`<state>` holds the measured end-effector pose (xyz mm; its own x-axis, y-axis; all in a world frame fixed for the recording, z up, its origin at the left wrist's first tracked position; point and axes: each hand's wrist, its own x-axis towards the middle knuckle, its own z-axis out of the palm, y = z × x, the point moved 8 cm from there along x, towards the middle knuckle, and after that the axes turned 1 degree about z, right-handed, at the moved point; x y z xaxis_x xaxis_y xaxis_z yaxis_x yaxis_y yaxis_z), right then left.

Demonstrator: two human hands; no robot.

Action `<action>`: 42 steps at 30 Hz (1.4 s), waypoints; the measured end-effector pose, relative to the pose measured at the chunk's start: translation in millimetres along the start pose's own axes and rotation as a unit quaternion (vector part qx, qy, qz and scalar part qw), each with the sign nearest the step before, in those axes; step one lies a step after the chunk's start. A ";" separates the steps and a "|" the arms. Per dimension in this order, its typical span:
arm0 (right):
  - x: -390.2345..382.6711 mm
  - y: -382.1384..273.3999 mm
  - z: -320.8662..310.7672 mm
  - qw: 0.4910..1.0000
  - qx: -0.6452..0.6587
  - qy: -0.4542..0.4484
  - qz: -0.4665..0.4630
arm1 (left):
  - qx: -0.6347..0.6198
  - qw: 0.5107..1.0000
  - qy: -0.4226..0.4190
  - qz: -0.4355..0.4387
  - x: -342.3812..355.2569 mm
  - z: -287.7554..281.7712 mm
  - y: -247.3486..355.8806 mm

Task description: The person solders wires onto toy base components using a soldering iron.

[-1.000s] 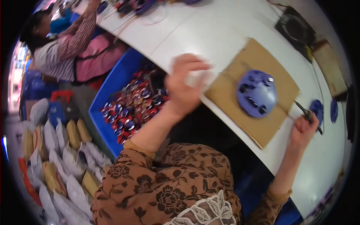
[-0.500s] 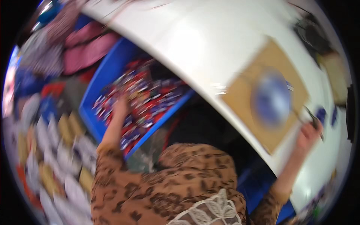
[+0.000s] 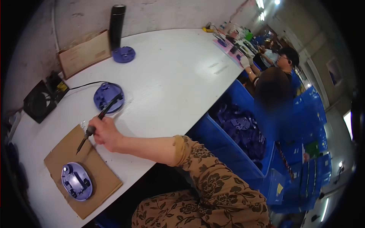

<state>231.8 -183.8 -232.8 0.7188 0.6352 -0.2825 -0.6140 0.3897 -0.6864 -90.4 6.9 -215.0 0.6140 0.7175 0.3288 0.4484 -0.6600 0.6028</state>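
Note:
My right hand point(image 3: 104, 131) is closed around a soldering iron point(image 3: 89, 132), its thin tip pointing down-left above a cardboard mat point(image 3: 104, 181). On that mat rests a purple plastic oval shell point(image 3: 76, 182) with black parts inside. A second purple shell point(image 3: 102, 97) lies just beyond my hand, behind the iron's upper end, and a third point(image 3: 122, 55) is farther back by a black cylinder point(image 3: 116, 24). My left hand is out of view.
A black fan unit point(image 3: 40, 100) and an upright cardboard piece point(image 3: 83, 53) stand along the wall. Right of the white table point(image 3: 167, 76) is a blue bin point(image 3: 224, 140) of purple parts. Co-workers point(image 3: 285, 60) sit farther along the table, among stacked blue bins point(image 3: 311, 174).
The view has swung right, bringing the table's far end and co-workers in. My left hand went down into the bin of small red parts and is now out of view; my right hand still holds the iron.

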 end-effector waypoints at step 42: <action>5.5 -3.2 4.5 0.998 0.027 -0.006 0.050 | 0.367 0.903 -0.179 0.133 104.4 -89.4 -34.1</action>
<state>236.2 -178.6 -229.1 0.6489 0.6803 -0.3407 -0.6999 0.3580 -0.6180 -99.6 124.2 -136.2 0.8753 0.4803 0.0561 0.4830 -0.8627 -0.1501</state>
